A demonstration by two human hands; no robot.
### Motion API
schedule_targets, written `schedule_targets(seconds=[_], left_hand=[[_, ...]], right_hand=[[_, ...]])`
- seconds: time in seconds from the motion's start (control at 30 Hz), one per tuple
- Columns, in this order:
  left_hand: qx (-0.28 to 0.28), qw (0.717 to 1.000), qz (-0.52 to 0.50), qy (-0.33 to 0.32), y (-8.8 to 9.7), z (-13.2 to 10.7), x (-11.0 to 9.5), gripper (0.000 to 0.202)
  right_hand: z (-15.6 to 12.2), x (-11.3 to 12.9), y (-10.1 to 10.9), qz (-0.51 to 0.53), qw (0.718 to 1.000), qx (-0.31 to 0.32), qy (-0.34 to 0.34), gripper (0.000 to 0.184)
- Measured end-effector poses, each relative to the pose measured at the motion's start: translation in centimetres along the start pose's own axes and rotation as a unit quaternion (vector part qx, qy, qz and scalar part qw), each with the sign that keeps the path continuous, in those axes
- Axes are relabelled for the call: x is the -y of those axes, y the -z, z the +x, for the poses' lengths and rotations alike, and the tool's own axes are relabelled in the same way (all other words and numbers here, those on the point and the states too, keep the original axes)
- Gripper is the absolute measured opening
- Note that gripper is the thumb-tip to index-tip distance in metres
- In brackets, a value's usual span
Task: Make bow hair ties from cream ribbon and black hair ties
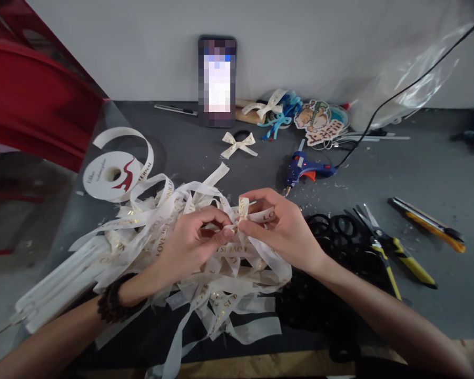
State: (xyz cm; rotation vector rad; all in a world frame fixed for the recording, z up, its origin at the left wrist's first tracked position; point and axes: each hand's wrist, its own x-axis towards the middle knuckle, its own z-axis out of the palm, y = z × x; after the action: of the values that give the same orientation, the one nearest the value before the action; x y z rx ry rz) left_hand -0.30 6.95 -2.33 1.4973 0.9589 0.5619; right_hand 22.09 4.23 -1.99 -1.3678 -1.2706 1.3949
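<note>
Over a heap of white ribbon pieces [158,231] printed with gold lettering, my two hands meet at one ribbon [243,207]. My left hand [199,237] pinches it between thumb and fingertips from the left. From the other side, my right hand [282,223] grips the same ribbon, a short folded end standing up by its fingertips. The exact fold or knot is partly hidden by the fingers. Beyond the hands lies a finished-looking ribbon bow [237,145] beside a black hair tie. A ribbon spool [112,175] sits to the left of the heap.
A blue hot glue gun [306,169] with a black cable lies behind my right hand. Black hair ties [319,300], yellow-handled scissors [403,258] and a box cutter [428,223] are at right. A phone [217,81] leans on the wall; a white power strip [63,284] is at left.
</note>
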Motion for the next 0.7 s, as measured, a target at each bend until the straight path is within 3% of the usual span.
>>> schedule_targets(seconds=[0.13,0.3,0.57,0.7], left_hand=[[0.018,0.999,-0.003,-0.030,-0.04,0.03,0.50,0.020],[-0.046,0.998,-0.024,-0.025,0.01,0.17,0.59,0.015],[0.018,0.996,0.081,-0.038,-0.29,0.04,0.05,0.020],[0.002,0.995,0.086,-0.040,-0.40,-0.02,0.10,0.024]], right_hand=[[0.03,-0.21,-0.07,0.018,0.999,0.027,-0.006,0.050],[0.18,-0.21,-0.06,-0.013,1.000,-0.006,0.021,0.040],[-0.05,-0.53,-0.23,-0.020,0.999,-0.003,0.027,0.035],[-0.18,-0.49,-0.37,-0.007,1.000,0.000,0.016,0.035]])
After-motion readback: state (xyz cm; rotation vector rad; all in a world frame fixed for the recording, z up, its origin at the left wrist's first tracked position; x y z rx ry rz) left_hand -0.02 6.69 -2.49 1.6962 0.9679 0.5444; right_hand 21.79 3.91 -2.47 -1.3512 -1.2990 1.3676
